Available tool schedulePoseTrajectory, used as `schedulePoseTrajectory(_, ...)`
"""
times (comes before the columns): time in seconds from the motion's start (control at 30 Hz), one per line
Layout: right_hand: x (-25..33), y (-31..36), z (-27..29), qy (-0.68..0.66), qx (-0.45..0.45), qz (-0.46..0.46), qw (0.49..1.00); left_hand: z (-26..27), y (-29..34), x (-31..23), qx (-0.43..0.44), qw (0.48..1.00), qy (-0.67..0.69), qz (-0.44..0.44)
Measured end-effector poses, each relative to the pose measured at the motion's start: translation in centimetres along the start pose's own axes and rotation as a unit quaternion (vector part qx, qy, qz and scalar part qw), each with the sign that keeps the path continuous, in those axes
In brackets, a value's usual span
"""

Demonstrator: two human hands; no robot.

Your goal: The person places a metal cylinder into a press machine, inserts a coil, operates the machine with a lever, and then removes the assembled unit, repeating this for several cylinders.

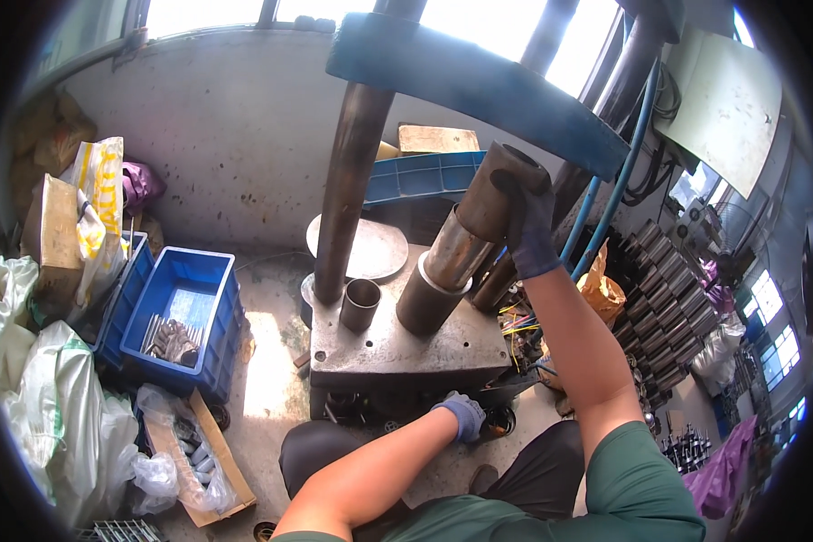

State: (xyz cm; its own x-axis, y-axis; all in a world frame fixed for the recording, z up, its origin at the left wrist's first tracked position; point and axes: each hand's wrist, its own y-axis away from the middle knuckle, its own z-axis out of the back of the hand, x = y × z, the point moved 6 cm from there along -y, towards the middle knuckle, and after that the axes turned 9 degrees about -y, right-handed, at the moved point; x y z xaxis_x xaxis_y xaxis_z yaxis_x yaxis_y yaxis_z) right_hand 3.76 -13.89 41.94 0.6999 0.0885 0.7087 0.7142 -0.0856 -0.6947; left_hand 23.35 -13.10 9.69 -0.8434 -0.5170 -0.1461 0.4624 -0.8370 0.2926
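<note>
My right hand (pixel 535 226), in a dark glove, grips a dark metal tube (pixel 486 200) high up at its right side. The tube sits over a shinier metal cylinder (pixel 452 253), whose lower end stands in a wider dark sleeve (pixel 425 303) with a pale rim. That sleeve rests on the thick steel bed (pixel 397 359) of a press. A short open metal ring (pixel 360 303) stands on the bed to the left. My left hand (pixel 463 416), in a grey-blue glove, is curled just below the bed's front edge; whatever its fingers hold is hidden.
A blue crossbeam (pixel 488 86) and a steel column (pixel 348 190) frame the work. Blue bins (pixel 203 334), white sacks (pixel 59 406) and an open carton (pixel 217 456) line the left. Stacked metal tubes (pixel 664 303), blue hoses (pixel 619 199) and loose wires are at the right.
</note>
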Motion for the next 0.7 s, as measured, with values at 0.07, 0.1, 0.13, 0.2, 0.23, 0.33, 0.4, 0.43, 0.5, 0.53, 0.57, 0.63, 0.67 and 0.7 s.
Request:
schedulePoseTrajectory(0.07, -0.4, -0.5, -0.4, 0.009, -0.005, -0.003, 1.0, 0.0, 0.0, 0.1, -0.003, 1.0, 0.001, 0.002)
schedulePoseTrajectory(0.1, -0.6, -0.6, -0.5, 0.018, -0.011, -0.004, 1.0, 0.0, 0.0, 0.2, -0.006, 1.0, -0.001, 0.003)
schedulePoseTrajectory(0.13, -0.9, -0.9, -0.4, 0.018, -0.01, -0.006, 1.0, 0.1, -0.1, 0.2, -0.006, 1.0, 0.001, 0.004)
schedulePoseTrajectory(0.2, -1.5, -1.3, 0.1, 0.034, -0.005, -0.026, 0.999, 0.1, -0.2, 0.2, -0.001, 1.0, -0.001, 0.004)
schedulePoseTrajectory(0.23, -1.8, -1.3, 0.2, 0.033, -0.003, -0.029, 0.999, 0.1, -0.2, 0.2, -0.001, 1.0, 0.001, 0.005)
schedulePoseTrajectory(0.33, -3.2, -1.1, 0.9, 0.031, -0.012, -0.04, 0.999, 0.3, 0.0, 0.3, -0.011, 1.0, -0.005, 0.009)
schedulePoseTrajectory(0.4, -3.8, -0.9, 1.6, 0.038, 0.0, -0.006, 0.999, 0.4, -0.1, 0.0, -0.012, 1.0, -0.008, 0.005)
schedulePoseTrajectory(0.43, -3.6, -0.7, 1.4, 0.036, 0.0, -0.009, 0.999, 0.4, -0.1, 0.2, -0.01, 1.0, -0.007, 0.006)
schedulePoseTrajectory(0.5, -2.8, 0.2, 0.3, 0.088, 0.026, -0.036, 0.995, 0.1, 0.3, 0.5, 0.0, 1.0, 0.005, 0.012)
schedulePoseTrajectory(0.53, -2.9, 0.7, 0.7, 0.088, 0.024, -0.037, 0.995, 0.1, 0.3, 0.3, 0.002, 1.0, 0.005, 0.01)
schedulePoseTrajectory(0.57, -3.5, 1.3, 0.8, 0.08, 0.057, -0.067, 0.993, 0.2, 0.3, 0.1, -0.008, 1.0, -0.001, 0.01)
schedulePoseTrajectory(0.63, -3.9, 2.9, 1.1, 0.071, 0.088, -0.096, 0.989, 0.5, 0.7, -0.1, -0.014, 1.0, -0.008, 0.01)
schedulePoseTrajectory(0.67, -3.6, 3.9, 1.4, 0.076, 0.083, -0.078, 0.991, 0.8, 1.0, -0.3, -0.027, 1.0, -0.006, 0.007)
schedulePoseTrajectory(0.7, -3.2, 4.7, 1.7, 0.082, 0.079, -0.059, 0.992, 1.2, 1.3, -0.4, -0.039, 0.999, -0.005, 0.005)
